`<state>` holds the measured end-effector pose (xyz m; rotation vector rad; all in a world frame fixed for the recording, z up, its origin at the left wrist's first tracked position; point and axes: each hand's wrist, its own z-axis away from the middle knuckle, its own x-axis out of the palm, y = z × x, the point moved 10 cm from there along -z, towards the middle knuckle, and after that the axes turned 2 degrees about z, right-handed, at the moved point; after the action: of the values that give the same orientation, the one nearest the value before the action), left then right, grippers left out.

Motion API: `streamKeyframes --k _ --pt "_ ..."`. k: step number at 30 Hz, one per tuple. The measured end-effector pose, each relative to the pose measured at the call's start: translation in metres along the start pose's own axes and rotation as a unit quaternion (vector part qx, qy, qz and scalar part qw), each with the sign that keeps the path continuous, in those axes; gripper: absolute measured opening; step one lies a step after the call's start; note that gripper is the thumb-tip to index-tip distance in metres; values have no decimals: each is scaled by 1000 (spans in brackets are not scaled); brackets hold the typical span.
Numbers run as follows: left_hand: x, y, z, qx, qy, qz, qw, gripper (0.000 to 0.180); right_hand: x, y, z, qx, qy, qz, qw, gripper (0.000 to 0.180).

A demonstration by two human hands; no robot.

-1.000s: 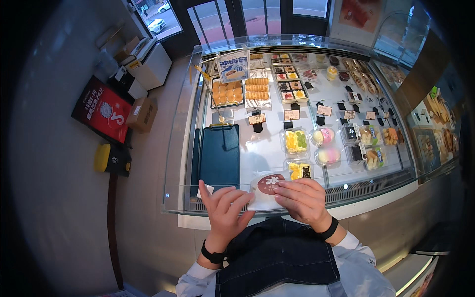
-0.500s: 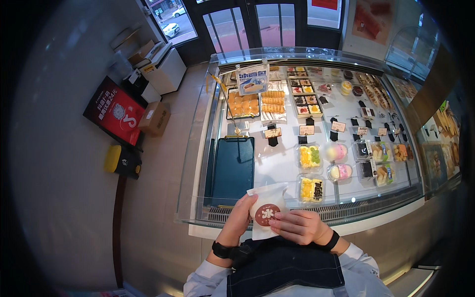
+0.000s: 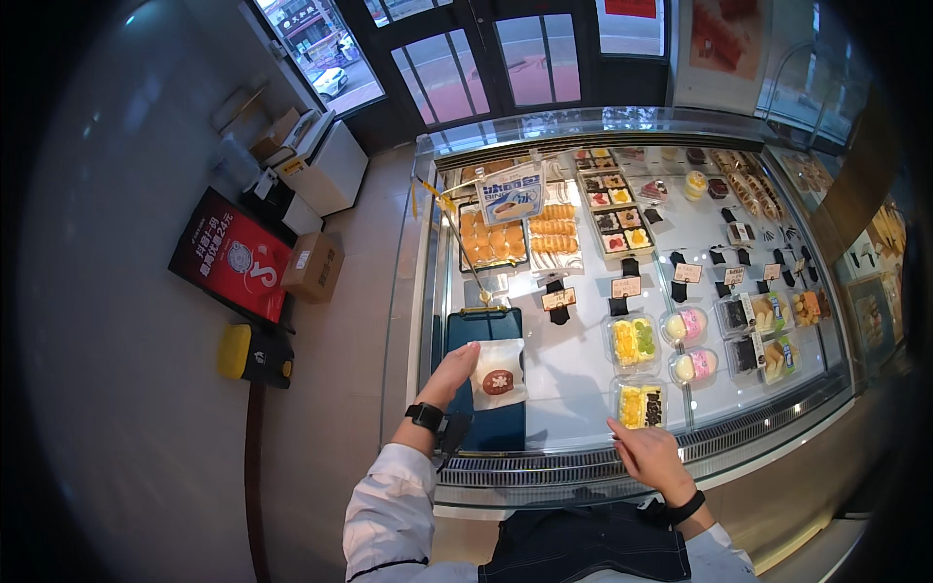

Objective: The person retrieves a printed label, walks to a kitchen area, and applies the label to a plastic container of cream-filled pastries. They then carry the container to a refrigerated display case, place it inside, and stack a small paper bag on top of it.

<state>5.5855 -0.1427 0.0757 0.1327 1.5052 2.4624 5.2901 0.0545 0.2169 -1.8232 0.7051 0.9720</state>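
Observation:
My left hand (image 3: 451, 375) is closed on the edge of a white paper packet (image 3: 485, 392) with a round brown-red label. The packet is over a dark blue-green tray (image 3: 465, 332) at the left end of the display case; whether it touches the tray I cannot tell. My right hand (image 3: 653, 456) is at the front edge of the case with nothing in it, the forefinger stretched out. Close beyond its fingertips is a clear box of yellow and dark-topped cake (image 3: 639, 404).
The glass-walled case (image 3: 583, 462) holds trays of buns (image 3: 493, 236), boxed cakes, pink-banded tubs (image 3: 693, 365) and black price-tag stands. A sign (image 3: 512, 194) stands on the tray side. On the floor at left are a red poster board (image 3: 233, 256), a carton (image 3: 313, 266) and a yellow-lidded bin (image 3: 255, 355).
My left hand has carried the packet forward and left, from in front of my body to over the tray. My right hand has let go of it and moved right. The view has shifted slightly.

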Motion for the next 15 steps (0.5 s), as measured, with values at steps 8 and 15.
streamKeyframes --k 8,15 --pt "-51 -118 -164 -76 82 -191 975 55 -6 44 22 143 60 0 988 30" --pt "-39 -138 -209 -127 67 -18 990 65 5 49 12 180 60 27 981 26"
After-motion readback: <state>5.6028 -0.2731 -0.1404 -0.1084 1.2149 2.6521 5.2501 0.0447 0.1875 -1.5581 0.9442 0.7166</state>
